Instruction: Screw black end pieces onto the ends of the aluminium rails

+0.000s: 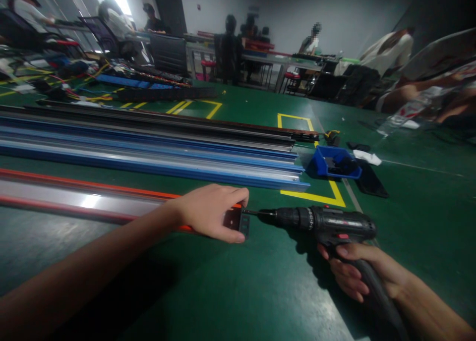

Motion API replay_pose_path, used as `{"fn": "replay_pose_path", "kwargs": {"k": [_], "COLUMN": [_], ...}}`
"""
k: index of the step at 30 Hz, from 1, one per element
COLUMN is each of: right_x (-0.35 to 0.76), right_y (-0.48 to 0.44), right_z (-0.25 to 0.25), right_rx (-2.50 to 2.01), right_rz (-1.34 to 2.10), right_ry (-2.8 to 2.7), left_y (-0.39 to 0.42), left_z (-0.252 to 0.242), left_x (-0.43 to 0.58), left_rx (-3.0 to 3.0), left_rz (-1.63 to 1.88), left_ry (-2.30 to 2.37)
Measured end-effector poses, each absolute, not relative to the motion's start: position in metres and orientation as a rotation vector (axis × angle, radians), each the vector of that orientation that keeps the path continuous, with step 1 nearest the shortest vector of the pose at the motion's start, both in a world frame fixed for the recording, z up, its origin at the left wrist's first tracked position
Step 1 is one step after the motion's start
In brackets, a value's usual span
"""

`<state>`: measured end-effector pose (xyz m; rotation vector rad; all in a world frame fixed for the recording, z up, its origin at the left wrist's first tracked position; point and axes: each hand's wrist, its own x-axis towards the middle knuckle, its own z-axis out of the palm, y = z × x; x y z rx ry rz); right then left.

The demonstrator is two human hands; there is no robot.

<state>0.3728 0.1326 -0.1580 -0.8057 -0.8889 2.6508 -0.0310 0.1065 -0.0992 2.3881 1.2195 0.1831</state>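
My right hand point(357, 271) is wrapped round the grip of a black cordless drill point(334, 224) lying level and pointing left. Its long thin bit point(260, 212) reaches the black end cap point(244, 225) on an orange-edged metal rail point(111, 198). Around that rail's end my left hand point(213, 212) is closed, thumb on the near side and fingers on the far side, by the cap. Whether the bit's tip sits in a screw is too small to tell. The rail stretches off to the left on the green floor.
Several blue rails point(167, 157) and black rails point(186, 123) lie side by side beyond the orange one. A blue bin point(334, 162) with dark parts stands near their right ends, beside a dark flat object point(372, 177). A clear bottle point(405, 113) and seated people are farther back.
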Motion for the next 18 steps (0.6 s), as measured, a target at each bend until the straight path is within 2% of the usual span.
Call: {"fn": "replay_pose_path", "kwargs": {"k": [18], "right_x": [0.3729], "right_y": [0.1304], "right_z": [-0.1565], "right_rx": [-0.844], "right_rz": [2.639], "right_ry": [-0.897], "left_y": [0.1082], "left_z": [-0.1003], "left_x": [-0.0302], "left_rx": [2.381], "left_rz": [0.182], "left_ry": [1.218]}}
